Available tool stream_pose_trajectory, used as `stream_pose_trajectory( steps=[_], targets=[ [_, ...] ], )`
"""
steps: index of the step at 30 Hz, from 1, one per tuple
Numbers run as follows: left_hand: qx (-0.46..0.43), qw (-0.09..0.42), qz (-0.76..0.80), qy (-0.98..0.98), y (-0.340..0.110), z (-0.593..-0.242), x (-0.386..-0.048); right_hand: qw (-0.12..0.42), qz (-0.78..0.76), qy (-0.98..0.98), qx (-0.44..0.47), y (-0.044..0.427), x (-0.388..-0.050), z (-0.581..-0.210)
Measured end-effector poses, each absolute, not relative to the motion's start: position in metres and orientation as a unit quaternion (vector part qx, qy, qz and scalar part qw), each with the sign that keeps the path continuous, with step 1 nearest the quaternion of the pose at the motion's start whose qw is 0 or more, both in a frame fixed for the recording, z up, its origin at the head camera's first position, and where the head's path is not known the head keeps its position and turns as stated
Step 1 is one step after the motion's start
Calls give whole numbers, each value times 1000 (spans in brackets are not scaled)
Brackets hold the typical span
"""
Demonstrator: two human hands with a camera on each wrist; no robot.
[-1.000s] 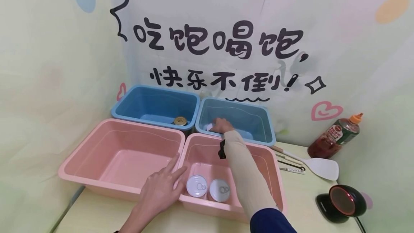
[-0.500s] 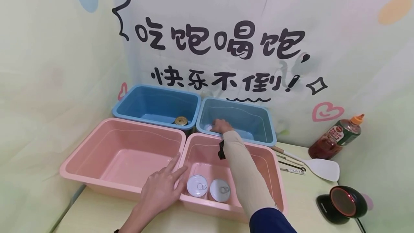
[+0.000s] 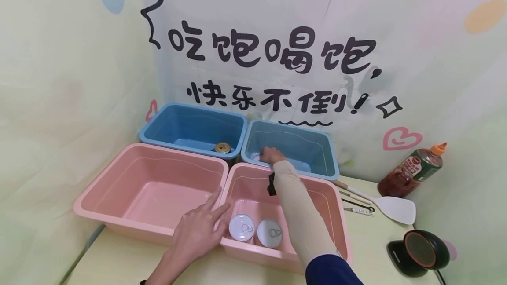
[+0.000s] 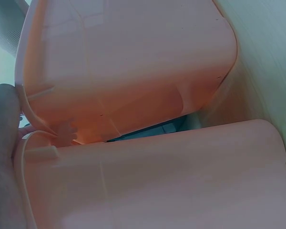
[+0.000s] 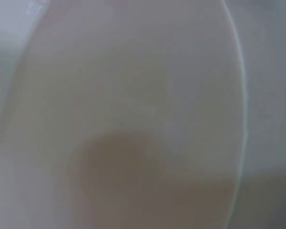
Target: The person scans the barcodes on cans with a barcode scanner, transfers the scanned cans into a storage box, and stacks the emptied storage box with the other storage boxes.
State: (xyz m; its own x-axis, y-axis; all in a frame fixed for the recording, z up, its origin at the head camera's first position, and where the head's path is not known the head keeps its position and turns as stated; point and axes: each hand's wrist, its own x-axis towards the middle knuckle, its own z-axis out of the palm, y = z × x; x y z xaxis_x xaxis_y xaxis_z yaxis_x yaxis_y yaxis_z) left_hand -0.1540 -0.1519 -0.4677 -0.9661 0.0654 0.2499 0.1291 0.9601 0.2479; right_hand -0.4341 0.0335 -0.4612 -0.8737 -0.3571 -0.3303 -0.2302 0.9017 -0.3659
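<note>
In the head view my left hand point(image 3: 198, 230) lies with its fingers extended over the adjoining rims of the left pink bin point(image 3: 99, 218) and the right pink bin point(image 3: 273, 256). In the left wrist view, part of that hand point(image 4: 4, 157) shows at the left edge beside the two bins. My right hand point(image 3: 272, 155) is down inside the light blue bin point(image 3: 332, 162), its curled fingers at a small white can point(image 3: 255, 156), mostly hidden. Two silver-topped cans, one point(image 3: 241, 228) beside the other point(image 3: 270, 233), stand upright in the right pink bin. The right wrist view shows only blurred pale surfaces.
A darker blue bin point(image 3: 190, 107) at the back left holds a gold-topped can point(image 3: 222, 147). Right of the bins lie a white spatula point(image 3: 396, 209) and several thin utensils point(image 3: 358, 206). A sauce bottle point(image 3: 412, 170) and a black device point(image 3: 420, 250) stand farther right.
The head view has shifted slightly. My right hand sits a little lower in the light blue bin; my left hand keeps its place on the pink rims.
</note>
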Motion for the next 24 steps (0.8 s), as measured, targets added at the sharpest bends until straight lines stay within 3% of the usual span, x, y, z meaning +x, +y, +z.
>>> stream_pose_trajectory(
  steps=[13, 24],
  targets=[
    [-50, 109, -136, -984, -151, -466, -153, 244, -189, 940, -146, 50, -447, -471],
    [-46, 111, -136, -983, -151, -465, -154, 209, -201, 942, -171, 48, -441, -429]
  ],
)
